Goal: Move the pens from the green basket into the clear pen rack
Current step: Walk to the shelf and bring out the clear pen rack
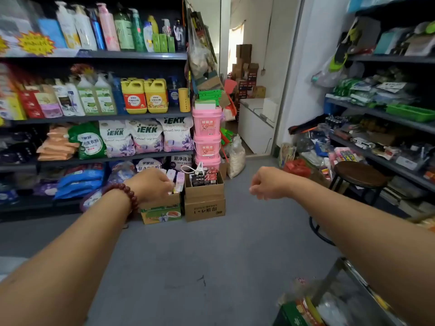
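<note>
At the lower right corner a blurred, cut-off jumble of packets (306,309) lies under a metal frame, too smeared to name. Both bare forearms reach up from the bottom edges over the grey floor (211,255). The left hand (153,184), with a bead bracelet (128,196) on its wrist, droops at centre left with its back to the camera; its fingers curl under and are mostly hidden, so I cannot tell whether they hold anything. The right hand (268,182), just right of centre, hangs with fingers loosely curled around nothing visible. Beyond them stand stacked boxes (204,201) at centre, with pink tubs (207,135) piled behind. A dark stool (359,171) stands at right. Shelves (94,118) of detergent fill the left side. The green basket (410,111) sits on a shelf at middle right, well apart from both hands; its rim hides what it holds. Pens and rack cannot be made out in the blurred clutter there. A bright doorway (249,90) opens at upper centre.
</note>
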